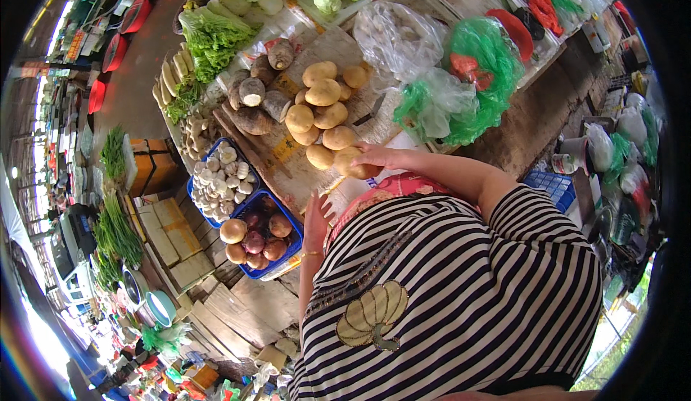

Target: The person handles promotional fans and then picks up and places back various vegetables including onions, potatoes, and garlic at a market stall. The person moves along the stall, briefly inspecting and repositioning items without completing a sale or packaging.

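Note:
My right hand has its fingers around a potato at the near end of a pile of potatoes on the worn tabletop. Bare and with fingers apart, my left hand is at the table's near edge, a bracelet on its wrist. Left of it, a blue plastic basket holds red and brown onions. A second blue basket with garlic bulbs stands beyond that one. Several taro roots lie left of the potatoes.
Ginger, white radishes and leafy lettuce line the table's left side. Cabbages sit at the back. Clear and green plastic bags lie to the right. Below left are foam boxes and bundled greens.

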`<action>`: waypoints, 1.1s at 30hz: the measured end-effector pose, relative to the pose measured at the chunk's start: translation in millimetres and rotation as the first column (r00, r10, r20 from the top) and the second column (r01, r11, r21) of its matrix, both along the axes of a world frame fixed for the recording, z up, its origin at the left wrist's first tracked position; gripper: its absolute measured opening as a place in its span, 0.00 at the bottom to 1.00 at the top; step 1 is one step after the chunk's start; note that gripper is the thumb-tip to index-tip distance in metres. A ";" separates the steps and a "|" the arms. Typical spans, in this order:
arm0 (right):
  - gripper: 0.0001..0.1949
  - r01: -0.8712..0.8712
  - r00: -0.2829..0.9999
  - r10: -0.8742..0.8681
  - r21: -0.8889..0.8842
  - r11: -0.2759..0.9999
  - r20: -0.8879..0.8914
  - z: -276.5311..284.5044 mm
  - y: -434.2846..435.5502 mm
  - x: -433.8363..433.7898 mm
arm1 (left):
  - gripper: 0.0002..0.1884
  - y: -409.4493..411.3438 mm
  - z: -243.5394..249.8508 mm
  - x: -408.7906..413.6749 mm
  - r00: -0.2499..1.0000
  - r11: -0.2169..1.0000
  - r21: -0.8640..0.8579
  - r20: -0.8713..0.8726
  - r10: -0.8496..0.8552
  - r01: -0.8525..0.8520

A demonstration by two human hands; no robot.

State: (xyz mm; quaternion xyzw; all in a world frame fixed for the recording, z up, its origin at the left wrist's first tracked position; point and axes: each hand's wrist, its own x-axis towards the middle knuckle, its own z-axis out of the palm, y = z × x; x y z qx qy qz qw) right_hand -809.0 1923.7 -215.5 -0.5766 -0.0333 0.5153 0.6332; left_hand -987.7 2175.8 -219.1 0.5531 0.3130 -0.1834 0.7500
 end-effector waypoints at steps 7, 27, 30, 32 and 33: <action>0.29 -0.498 0.859 0.449 0.197 0.845 0.246 148.4 18.2 39.3 | 0.43 -28.4 107.6 72.8 0.908 0.579 -0.815 0.225 0.353 -0.023; 0.10 0.122 0.244 0.814 -0.849 0.513 0.527 -68.3 -45.4 83.6 | 0.37 -21.8 82.8 -1.5 0.811 0.668 -0.560 -0.010 0.586 -0.490; 0.10 0.102 0.243 0.691 -0.726 0.680 0.681 -46.6 -58.1 68.8 | 0.37 -23.0 83.1 -0.4 0.792 0.648 -0.565 -0.016 0.611 -0.511; 0.13 0.080 0.422 0.457 -0.534 0.842 0.783 -28.4 -55.2 62.8 | 0.37 -24.4 86.9 3.6 0.781 0.635 -0.570 -0.018 0.624 -0.521; 0.14 0.148 0.432 0.392 -0.493 0.858 0.812 -27.3 -56.5 60.5 | 0.37 -25.9 91.8 11.9 0.779 0.631 -0.575 -0.016 0.627 -0.520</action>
